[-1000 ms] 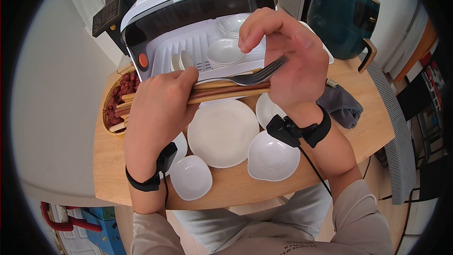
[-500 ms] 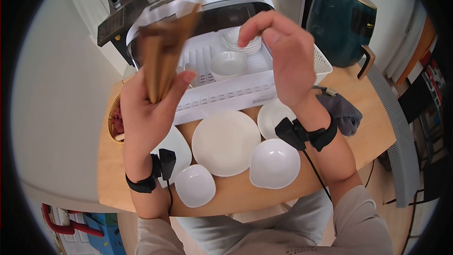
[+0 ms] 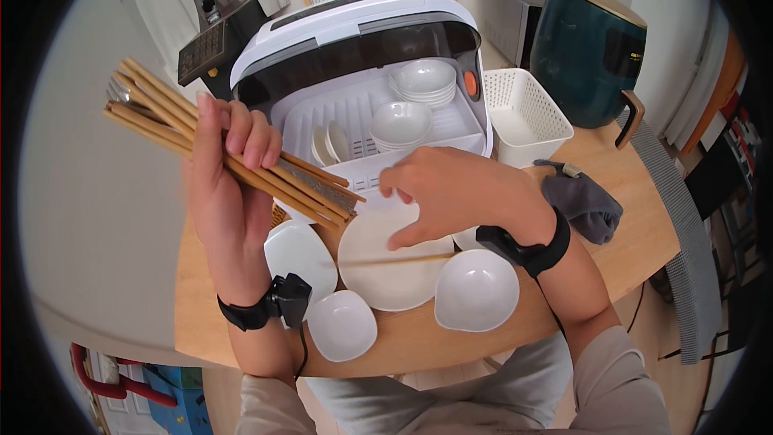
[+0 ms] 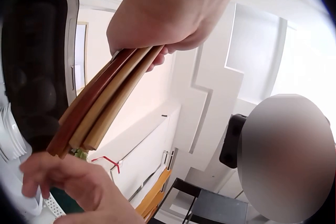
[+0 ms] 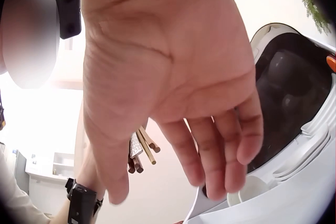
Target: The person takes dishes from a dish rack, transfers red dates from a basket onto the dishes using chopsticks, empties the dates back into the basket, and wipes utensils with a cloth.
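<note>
In the head view my left hand [image 3: 229, 185] grips a bundle of wooden chopsticks [image 3: 294, 189], raised and slanting down to the right. Fork tines [image 3: 119, 93] show at its upper left end. The left wrist view has the same bundle [image 4: 105, 100] coming out of the fist. My right hand [image 3: 475, 193] hovers above the round plate [image 3: 386, 294], fingers spread and slightly bent; the right wrist view shows its palm [image 5: 168, 77] holding nothing. A single chopstick [image 3: 403, 260] lies across the plate.
Behind the plates stands a white dish box [image 3: 378, 171] with bowls [image 3: 401, 123] and small dishes. A white basket [image 3: 527, 125], grey cloth [image 3: 592, 205] and green appliance [image 3: 584, 56] are at right. Square dishes [image 3: 342, 326] and a lipped bowl [image 3: 477, 290] sit near the front edge.
My left hand has turned the bundle from across the box, through upright, to a slant at the left. My right hand has moved down over the plate, where a chopstick now shows.
</note>
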{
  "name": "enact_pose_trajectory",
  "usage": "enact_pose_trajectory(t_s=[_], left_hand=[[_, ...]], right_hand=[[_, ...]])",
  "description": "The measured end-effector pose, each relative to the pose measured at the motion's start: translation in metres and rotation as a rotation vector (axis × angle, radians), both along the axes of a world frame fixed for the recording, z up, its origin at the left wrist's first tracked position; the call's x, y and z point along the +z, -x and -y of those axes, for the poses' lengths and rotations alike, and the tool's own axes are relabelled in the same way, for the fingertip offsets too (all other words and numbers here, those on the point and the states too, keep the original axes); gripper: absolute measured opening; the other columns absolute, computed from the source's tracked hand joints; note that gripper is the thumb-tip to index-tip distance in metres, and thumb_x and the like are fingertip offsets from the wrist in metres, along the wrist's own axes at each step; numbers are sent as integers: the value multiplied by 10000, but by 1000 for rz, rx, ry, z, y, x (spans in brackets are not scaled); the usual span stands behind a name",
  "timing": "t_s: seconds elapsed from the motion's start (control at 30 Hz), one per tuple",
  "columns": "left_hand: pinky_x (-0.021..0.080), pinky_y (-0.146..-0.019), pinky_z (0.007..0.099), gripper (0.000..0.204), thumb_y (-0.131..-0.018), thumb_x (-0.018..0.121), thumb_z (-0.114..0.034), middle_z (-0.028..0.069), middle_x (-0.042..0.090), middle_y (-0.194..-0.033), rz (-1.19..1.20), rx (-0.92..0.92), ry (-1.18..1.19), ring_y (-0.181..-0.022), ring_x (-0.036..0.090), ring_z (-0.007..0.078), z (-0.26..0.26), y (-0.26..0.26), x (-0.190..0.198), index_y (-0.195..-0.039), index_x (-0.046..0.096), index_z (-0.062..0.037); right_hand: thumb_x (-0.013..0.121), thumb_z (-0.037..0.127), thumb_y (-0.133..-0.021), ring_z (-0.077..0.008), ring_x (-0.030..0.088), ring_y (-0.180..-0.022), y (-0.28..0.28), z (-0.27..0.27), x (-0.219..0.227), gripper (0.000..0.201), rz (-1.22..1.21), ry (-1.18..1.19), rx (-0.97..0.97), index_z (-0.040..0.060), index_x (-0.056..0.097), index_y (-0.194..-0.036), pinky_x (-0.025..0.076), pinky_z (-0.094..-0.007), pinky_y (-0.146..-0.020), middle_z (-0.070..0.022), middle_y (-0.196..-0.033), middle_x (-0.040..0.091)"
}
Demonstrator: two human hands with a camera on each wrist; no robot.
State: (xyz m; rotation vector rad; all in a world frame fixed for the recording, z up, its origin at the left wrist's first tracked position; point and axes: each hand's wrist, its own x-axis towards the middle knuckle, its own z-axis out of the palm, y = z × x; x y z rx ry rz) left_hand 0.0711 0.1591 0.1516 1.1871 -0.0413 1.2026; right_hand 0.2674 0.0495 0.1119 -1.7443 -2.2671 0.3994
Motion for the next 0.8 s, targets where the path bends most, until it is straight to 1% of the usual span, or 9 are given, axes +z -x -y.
enact_pose_trajectory(t_s=[0.07, 0.17, 0.3, 0.37, 0.47, 0.67, 0.7, 0.77, 0.8], left_hand=[[345, -537, 247, 320, -1031, 474, -300, -23, 339, -654, -29, 29, 4, -558, 343, 86, -3, 0, -2, -786, 434, -98], [326, -509, 227, 326, -1023, 495, -302, -34, 321, -625, -33, 49, -2, -536, 327, 68, -4, 1, -2, -764, 433, -116], [306, -493, 212, 313, -1019, 503, -303, -44, 322, -612, -51, 39, -40, -508, 312, 55, -3, 4, -1, -769, 453, -122], [307, -494, 212, 313, -1018, 504, -305, -45, 324, -611, -59, 41, -50, -508, 312, 54, -1, 5, -1, -769, 453, -122], [306, -495, 212, 314, -1017, 506, -306, -48, 331, -609, -65, 52, -73, -507, 316, 51, 1, 6, 1, -767, 449, -124], [309, -499, 213, 329, -1019, 500, -307, -50, 335, -609, -70, 29, -133, -510, 325, 48, 3, 10, 3, -753, 428, -128], [311, -501, 213, 332, -1020, 497, -308, -51, 336, -610, -63, 15, -122, -512, 327, 49, 5, 10, 4, -751, 426, -127], [313, -503, 213, 334, -1021, 494, -309, -52, 337, -610, -57, 0, -112, -513, 329, 49, 5, 10, 5, -750, 423, -127], [317, -504, 216, 334, -1023, 491, -307, -51, 338, -610, -46, -12, -92, -513, 331, 51, 5, 10, 5, -750, 422, -127]], right_hand=[[784, 370, -712, -298, 631, -822, -1, 5, -6, 494, 35, 44, -2, 6, 634, -1010, 504, -376, -719, -132, -903, 639], [775, 338, -712, -283, 630, -871, 5, 6, -4, 437, 138, 423, -31, 47, 651, -1013, 499, -371, -744, -114, -963, 642], [760, 268, -705, -271, 629, -901, -8, 8, -51, 355, 65, 213, 46, 77, 666, -990, 497, -367, -760, -98, -955, 650], [702, 120, -584, -325, 591, -622, -17, 5, -58, 126, 7, 142, 73, 64, 680, -694, 437, -420, -538, -120, -674, 633], [648, 76, -559, -344, 555, -582, -17, -2, -51, 120, -1, 330, 149, 51, 677, -674, 415, -435, -518, -150, -653, 609], [615, 59, -577, -375, 450, -501, -18, -11, -79, 61, 167, 245, 124, -2, 623, -579, 358, -447, -464, -218, -574, 493], [615, 59, -577, -375, 450, -501, -16, -13, -73, 61, 167, 243, 128, -2, 623, -579, 358, -447, -464, -218, -574, 493], [667, 84, -729, -268, 655, -895, -11, -18, -54, 263, 349, 518, 123, 72, 710, -987, 510, -366, -748, -88, -971, 699], [667, 84, -729, -268, 655, -895, -15, -19, -54, 263, 351, 516, 124, 72, 710, -987, 510, -366, -748, -88, -971, 699]])
